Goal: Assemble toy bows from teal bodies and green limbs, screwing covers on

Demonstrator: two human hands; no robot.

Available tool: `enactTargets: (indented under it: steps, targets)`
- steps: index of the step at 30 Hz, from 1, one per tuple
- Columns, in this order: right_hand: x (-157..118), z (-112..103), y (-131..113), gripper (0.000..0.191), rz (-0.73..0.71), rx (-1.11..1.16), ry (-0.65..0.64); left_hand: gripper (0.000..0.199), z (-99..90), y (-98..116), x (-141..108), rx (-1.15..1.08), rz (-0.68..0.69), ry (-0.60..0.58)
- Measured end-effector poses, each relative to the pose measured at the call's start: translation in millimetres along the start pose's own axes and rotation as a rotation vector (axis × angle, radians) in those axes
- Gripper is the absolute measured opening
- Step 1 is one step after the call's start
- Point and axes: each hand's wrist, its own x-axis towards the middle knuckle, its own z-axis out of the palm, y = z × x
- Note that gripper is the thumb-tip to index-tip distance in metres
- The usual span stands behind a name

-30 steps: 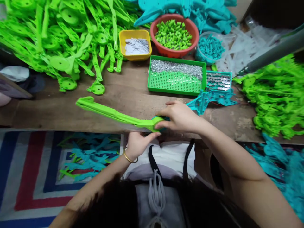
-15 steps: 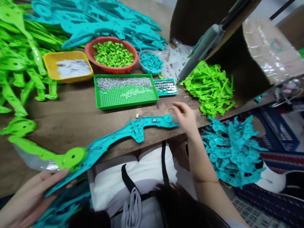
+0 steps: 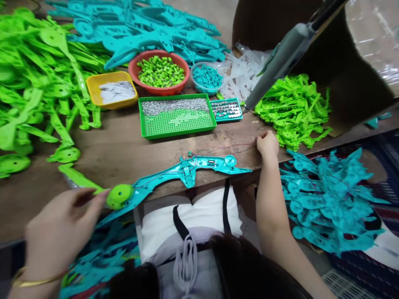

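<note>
A long curved teal plastic piece [image 3: 162, 177] lies along the table's front edge, its left end jutting past it. A green plastic arm with a round disc [image 3: 120, 196] sits on that left end. My left hand [image 3: 64, 226] is closed, thumb and fingers pinching the green arm beside the disc. Thin red and dark wires [image 3: 230, 146] run from the middle of the teal piece to the right. My right hand [image 3: 268, 145] is closed on their far end, its fingertips partly hidden. A small green connector [image 3: 189, 154] lies just above the teal piece.
Behind stand a green tray of small metal parts [image 3: 177, 132], a teal tray of silver discs [image 3: 229, 119], a yellow dish [image 3: 93, 91], a red bowl [image 3: 134, 70] and a clear tub [image 3: 193, 81]. A grey screwdriver [image 3: 280, 62] hangs at right. Green parts [image 3: 293, 112] and teal parts [image 3: 333, 199] are heaped nearby.
My right hand has moved right, away from the teal piece's tip, and wires now stretch to it. My left hand has shifted up onto the green arm. The view has swung slightly left.
</note>
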Motion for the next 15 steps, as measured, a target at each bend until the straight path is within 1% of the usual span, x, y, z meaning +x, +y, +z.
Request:
enactTargets:
  steps: [1, 2, 4, 6, 8, 9, 11, 12, 13, 15]
  targets:
    - [0.7, -0.8, 0.1, 0.030, -0.009, 0.053, 0.040, 0.021, 9.0, 13.4, 3.9, 0.094, 0.032, -0.024]
    - [1.9, -3.3, 0.0, 0.035, -0.024, 0.129, 0.094, 0.025, 19.8, 24.5, 7.3, 0.080, 0.145, -0.061]
    - [6.2, -13.5, -0.7, 0.047, -0.050, 0.368, 0.221, 0.028, 42.7, 38.1, 11.9, 0.063, 0.261, -0.152]
    - [12.8, -29.5, -1.7, 0.053, -0.068, 0.683, 0.344, 0.030, 61.9, 41.3, 13.1, 0.074, 0.323, -0.208]
    - [19.8, -46.5, -2.4, 0.046, -0.108, 0.954, 0.411, 0.031, 73.6, 38.9, 11.9, 0.103, 0.339, -0.230]
    - [22.5, -53.7, -2.7, 0.041, -0.129, 1.036, 0.429, 0.031, 76.7, 37.1, 11.1, 0.112, 0.338, -0.235]
    - [24.0, -62.5, -3.1, 0.030, -0.120, 1.089, 0.416, 0.031, 78.8, 34.2, 9.8, 0.116, 0.341, -0.235]
    - [22.3, -63.4, -3.3, 0.025, -0.069, 1.086, 0.373, 0.031, 78.6, 33.3, 9.5, 0.116, 0.349, -0.234]
    - [18.9, -62.0, -3.5, 0.021, -0.001, 1.081, 0.312, 0.031, 78.1, 32.7, 9.5, 0.117, 0.360, -0.237]
    - [8.1, -52.5, -3.2, 0.013, 0.126, 1.084, 0.158, 0.032, 77.3, 32.2, 10.3, 0.118, 0.383, -0.241]
